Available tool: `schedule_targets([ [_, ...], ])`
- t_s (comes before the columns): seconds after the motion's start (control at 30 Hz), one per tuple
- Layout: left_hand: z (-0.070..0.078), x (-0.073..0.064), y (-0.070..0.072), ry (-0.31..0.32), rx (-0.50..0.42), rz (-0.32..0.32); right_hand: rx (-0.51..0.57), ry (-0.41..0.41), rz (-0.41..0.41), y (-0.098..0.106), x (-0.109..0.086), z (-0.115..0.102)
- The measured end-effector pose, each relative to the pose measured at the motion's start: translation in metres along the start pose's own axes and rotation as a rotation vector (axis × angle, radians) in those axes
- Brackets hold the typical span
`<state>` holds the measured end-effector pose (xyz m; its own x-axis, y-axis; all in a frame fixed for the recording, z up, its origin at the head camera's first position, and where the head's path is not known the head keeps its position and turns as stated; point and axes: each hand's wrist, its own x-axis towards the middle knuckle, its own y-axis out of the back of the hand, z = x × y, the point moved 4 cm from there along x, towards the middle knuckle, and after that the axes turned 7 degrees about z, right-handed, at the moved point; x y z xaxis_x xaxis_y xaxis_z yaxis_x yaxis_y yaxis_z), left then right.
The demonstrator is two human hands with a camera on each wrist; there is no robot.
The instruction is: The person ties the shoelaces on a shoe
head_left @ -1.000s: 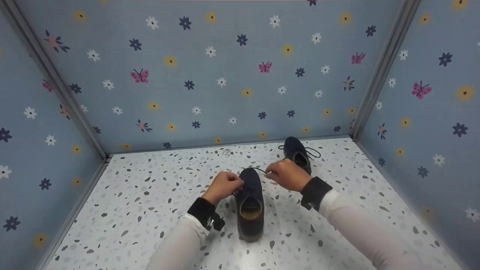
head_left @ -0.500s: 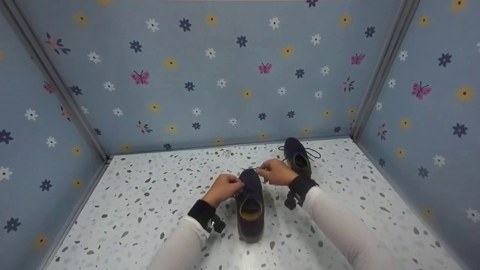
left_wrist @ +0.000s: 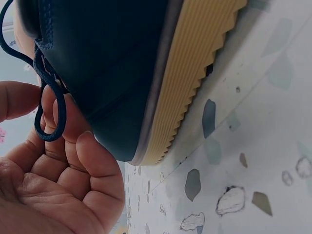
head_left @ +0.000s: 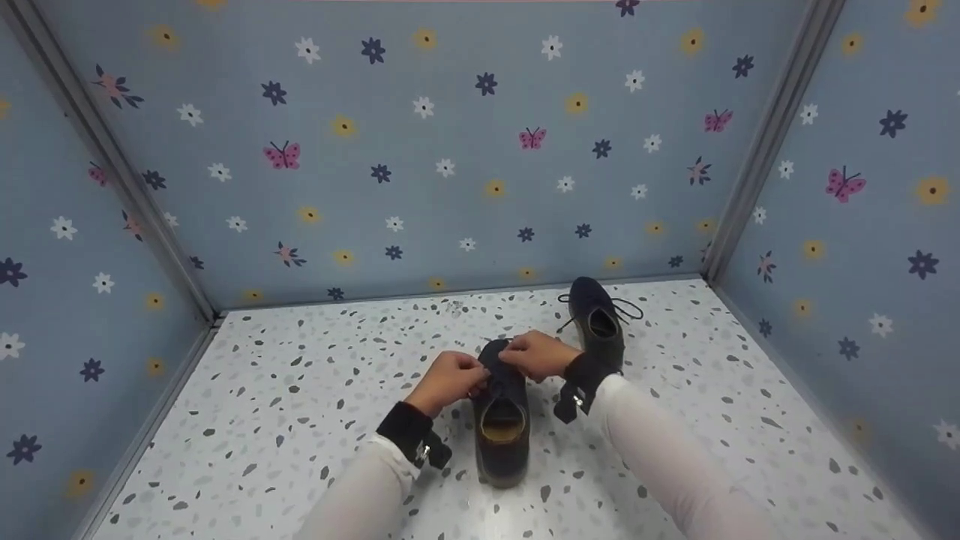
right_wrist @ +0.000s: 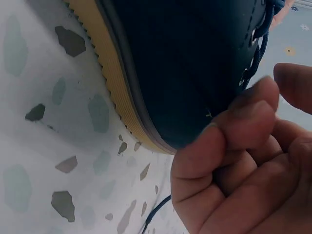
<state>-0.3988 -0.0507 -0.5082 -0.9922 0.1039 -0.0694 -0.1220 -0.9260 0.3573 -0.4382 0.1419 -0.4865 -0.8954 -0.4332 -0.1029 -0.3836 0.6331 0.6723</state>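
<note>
Dark blue shoe [head_left: 502, 459] sits upright on the speckled floor [head_left: 247, 435], around mid-width, toe aimed at the floor's back edge and well apart from it, opening facing the person. Left hand [head_left: 444, 381] is at the shoe's left side near the lacing; left wrist view has thumb and finger pinching a dark blue lace [left_wrist: 62, 117], a loop of it hanging below the grip, other fingers curled. Right hand [head_left: 538, 355] comes in over the shoe's toe area from the right, fingers bent in, thumb close to the index tip; a free lace end [right_wrist: 155, 212] shows past the hand, but can't tell whether the fingers hold it. Hands near each other, apart, shoe front between. Side view shows a tan ribbed sole [left_wrist: 195, 53] flat on the floor. Second dark shoe [head_left: 613, 352] stands to the right, toe just beside the floor's back edge, nearer the back right corner than the back left, lace loop out to its right, partly behind the right wrist. Black wristbands [head_left: 405, 431], white sleeves [head_left: 660, 442]. Blue-grey wall [head_left: 480, 135] with flowers and butterflies rises along the back edge.
</note>
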Motion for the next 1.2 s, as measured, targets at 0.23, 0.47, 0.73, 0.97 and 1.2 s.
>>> schedule_targets([
  [0.23, -0.002, 0.001, -0.001, -0.008, 0.012, 0.012, 0.054, -0.033, -0.015, -0.002, -0.001, -0.001],
  [0.47, 0.001, 0.001, -0.002, -0.007, -0.006, 0.006, 0.003, 0.007, 0.022, 0.003, -0.002, -0.005],
  [0.73, 0.001, -0.001, -0.002, -0.026, -0.001, -0.002, 0.037, 0.032, 0.058, 0.017, -0.006, -0.002],
  [0.97, 0.0, -0.002, -0.002, -0.021, -0.017, 0.007, 0.167, 0.024, 0.092, 0.032, -0.012, -0.002],
  [1.2, -0.001, -0.002, -0.003, -0.005, -0.037, 0.011, 0.434, -0.024, 0.139, 0.042, -0.019, -0.004],
])
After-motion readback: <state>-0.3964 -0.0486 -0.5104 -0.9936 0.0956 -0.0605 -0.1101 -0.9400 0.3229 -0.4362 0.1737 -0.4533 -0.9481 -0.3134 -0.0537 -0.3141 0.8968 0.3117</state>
